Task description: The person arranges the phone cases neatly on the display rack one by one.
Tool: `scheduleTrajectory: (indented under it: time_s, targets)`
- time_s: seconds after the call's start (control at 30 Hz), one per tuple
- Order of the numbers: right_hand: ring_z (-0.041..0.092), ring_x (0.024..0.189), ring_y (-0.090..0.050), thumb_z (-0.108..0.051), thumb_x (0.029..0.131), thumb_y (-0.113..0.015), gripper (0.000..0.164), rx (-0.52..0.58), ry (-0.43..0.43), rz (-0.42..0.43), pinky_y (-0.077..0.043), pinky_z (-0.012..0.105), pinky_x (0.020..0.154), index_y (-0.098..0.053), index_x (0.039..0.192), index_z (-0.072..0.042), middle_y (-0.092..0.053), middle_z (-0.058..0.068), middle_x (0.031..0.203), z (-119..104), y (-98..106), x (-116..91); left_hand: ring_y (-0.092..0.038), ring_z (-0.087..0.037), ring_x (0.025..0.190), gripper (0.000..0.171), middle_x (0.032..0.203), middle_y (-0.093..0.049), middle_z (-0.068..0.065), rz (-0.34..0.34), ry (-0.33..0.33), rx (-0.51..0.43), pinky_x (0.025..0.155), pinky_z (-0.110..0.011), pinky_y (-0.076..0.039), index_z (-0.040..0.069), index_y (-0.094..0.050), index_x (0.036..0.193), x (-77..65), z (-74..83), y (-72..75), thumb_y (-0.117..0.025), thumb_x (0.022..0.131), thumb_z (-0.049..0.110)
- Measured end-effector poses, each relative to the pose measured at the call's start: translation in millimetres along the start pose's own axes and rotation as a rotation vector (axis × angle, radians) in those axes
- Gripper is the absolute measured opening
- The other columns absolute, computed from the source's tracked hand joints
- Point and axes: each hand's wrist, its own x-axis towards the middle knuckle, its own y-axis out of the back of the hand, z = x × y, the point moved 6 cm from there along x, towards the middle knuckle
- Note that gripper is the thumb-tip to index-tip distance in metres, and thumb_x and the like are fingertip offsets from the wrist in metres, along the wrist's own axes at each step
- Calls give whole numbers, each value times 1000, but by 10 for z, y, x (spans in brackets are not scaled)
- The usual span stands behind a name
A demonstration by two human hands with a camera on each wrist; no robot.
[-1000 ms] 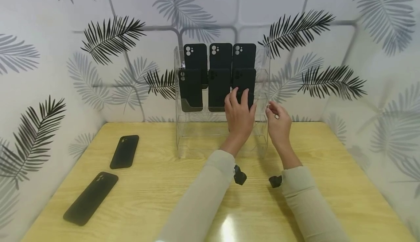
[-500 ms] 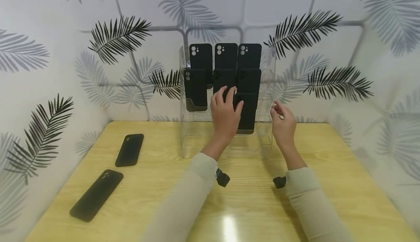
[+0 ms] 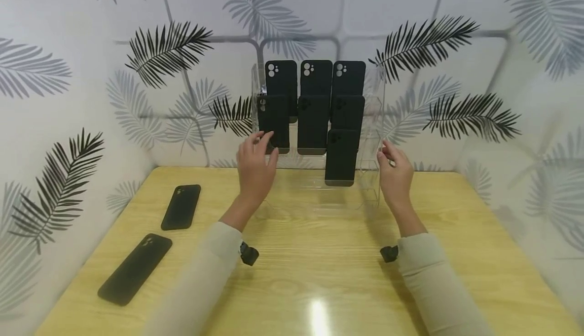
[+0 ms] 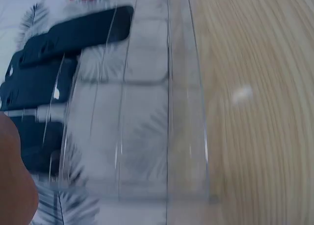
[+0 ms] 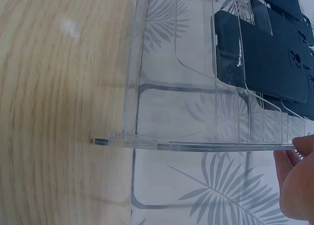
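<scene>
A clear stepped display stand point(image 3: 315, 207) holds several black phone cases with camera cutouts. Three stand in the back row, such as the back middle case point(image 3: 317, 78). Three more stand one step lower, including the left case point(image 3: 274, 118). A single case point(image 3: 341, 158) stands lowest, at the right. My left hand point(image 3: 256, 166) holds nothing, its loosely bent fingers in front of the lower part of that left case; whether they touch it I cannot tell. My right hand point(image 3: 396, 174) pinches the stand's right side panel point(image 5: 196, 145) between thumb and fingers.
Two more black phone cases, a far one point(image 3: 181, 207) and a near one point(image 3: 135, 269), lie flat on the left of the wooden table point(image 3: 310, 265). A leaf-patterned wall point(image 3: 219, 1) rises right behind the stand.
My left hand has let go of the lowest right case, which stays in the stand, and has moved left past the middle case. My right hand has stayed at the stand's side.
</scene>
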Motion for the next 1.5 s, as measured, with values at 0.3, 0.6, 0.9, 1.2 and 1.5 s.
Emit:
scheduleTrajectory:
  time_s: [0.3,0.6,0.9,1.2,1.5]
  targets:
    - [17,103,-65,-10,98,-64,34,-21,19,41,-53,16,90,-67,132,-5,-69,15,113,-5,92,7,-51,-38,120,38,132,-56,-17,-73,132,22,101,-56,-41,8,-62,134,-9,-835,380,-65,99,23]
    - [25,105,-67,-8,98,-64,34,-8,25,46,-55,22,92,-67,132,-3,-69,17,112,-27,99,26,-40,-46,130,52,145,-44,-25,-351,357,45,102,-61,-43,6,-51,144,-207,-1767,496,-64,100,28]
    - [14,102,-64,-7,98,-63,35,39,-4,37,-51,12,89,-66,133,-4,-68,18,112,-22,55,1,-28,-57,139,69,152,-33,-34,-645,425,75,109,-70,-32,0,-32,155,-455,-2248,563,-59,102,33]
    - [10,101,-63,-7,98,-63,34,58,-1,22,-52,10,89,-66,132,-3,-69,19,113,-38,27,-33,-26,-62,136,66,146,-39,-39,-827,361,212,108,-72,-32,-5,-43,148,-689,-2361,607,-61,100,37]
    - [9,100,-62,-6,98,-64,34,88,11,24,-51,11,91,-66,132,-3,-69,20,113,-21,28,-37,-34,-61,132,69,144,-42,-38,-943,348,267,102,-71,-39,-2,-45,148,-733,-2393,611,-57,100,46]
